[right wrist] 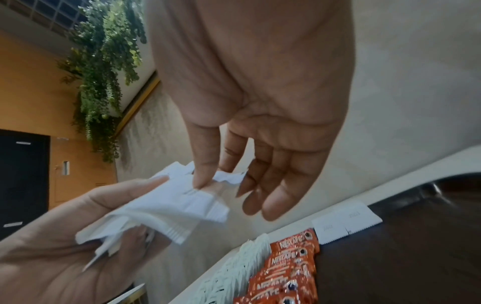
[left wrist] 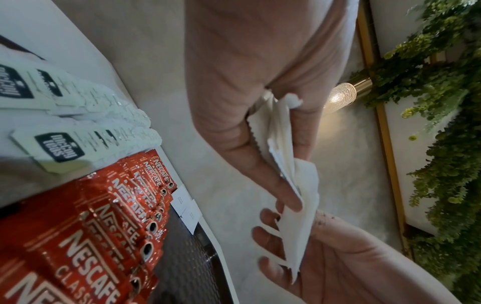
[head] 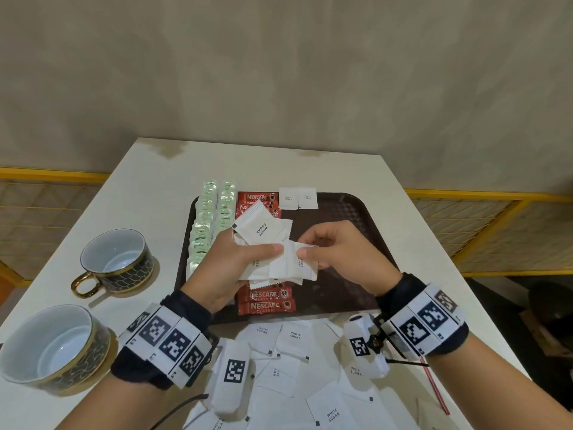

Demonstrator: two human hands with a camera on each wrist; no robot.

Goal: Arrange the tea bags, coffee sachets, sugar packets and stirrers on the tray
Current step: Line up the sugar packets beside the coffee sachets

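A dark brown tray holds two columns of pale green tea bags, a column of red coffee sachets and two white sugar packets at its far edge. Above the tray my left hand grips a fanned bunch of sugar packets. My right hand pinches one packet of that bunch between thumb and forefinger. The right wrist view shows this pinch on the packet, with the other fingers loose. A red stirrer lies on the table at the near right.
Several loose sugar packets lie on the white table between the tray and me. Two dark gold-rimmed cups stand left of the tray. The tray's right half is bare. A wall lies beyond the table's far edge.
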